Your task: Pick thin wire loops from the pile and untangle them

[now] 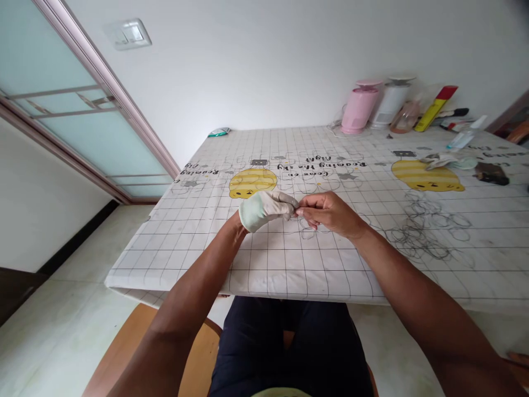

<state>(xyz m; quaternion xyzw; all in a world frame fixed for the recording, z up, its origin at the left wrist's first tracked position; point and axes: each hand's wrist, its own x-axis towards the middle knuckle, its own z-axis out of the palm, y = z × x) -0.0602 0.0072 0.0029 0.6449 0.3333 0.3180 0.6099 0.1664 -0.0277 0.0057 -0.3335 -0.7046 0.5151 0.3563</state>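
Observation:
My left hand (270, 208), in a pale glove with a light green cuff, is closed in a pinch above the middle of the table. Its fingertips meet those of my bare right hand (328, 212), whose thumb and forefinger also press together. A thin wire (308, 230) seems to run between the fingers, and fine loops of it show just below them. The exact spot they pinch is mostly hidden. To the right of my right hand, a loose tangle of thin dark wire (425, 231) lies spread on the checked tablecloth (264, 270).
At the back right stand a pink device (359, 110), a white device (390, 105), a clear bottle (406, 117) and a yellow box (433, 113). Nearer are a nozzle bottle (467, 135), a crumpled glove (450, 161) and a dark block (491, 173). A small packet (219, 132) lies back left.

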